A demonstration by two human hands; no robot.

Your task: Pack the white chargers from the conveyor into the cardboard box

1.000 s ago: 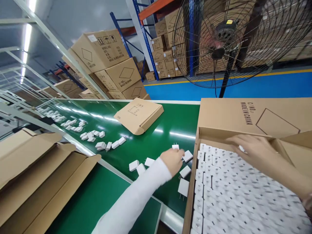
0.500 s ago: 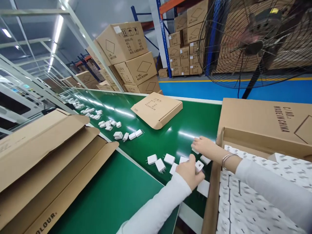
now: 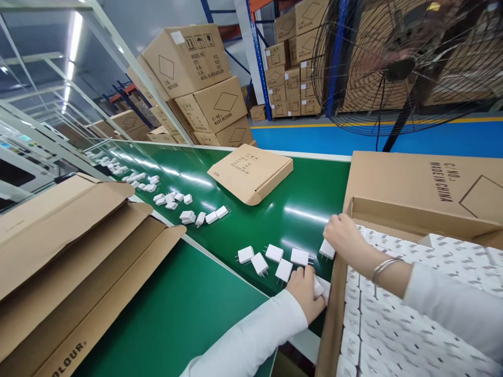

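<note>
head view: low over the green belt (image 3: 310, 183), the left hand (image 3: 305, 293) is clamped on a white charger (image 3: 318, 287). apart from it, the right hand (image 3: 347, 236) curls over another charger (image 3: 327, 250) just beside the packed carton (image 3: 333, 309); from here i cannot tell whether it grips that one.

adapters (image 3: 274, 253): smooth plastic | belt (image 3: 310, 191): glossy | carton (image 3: 393, 180): matt cardboard | bangle (image 3: 383, 268): shiny metal

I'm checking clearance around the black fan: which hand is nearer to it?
Right. The right hand, beside the box wall, is farther forward, though well short of the fan beyond the belt; the left hand is farther back, nearer the wearer.
</note>
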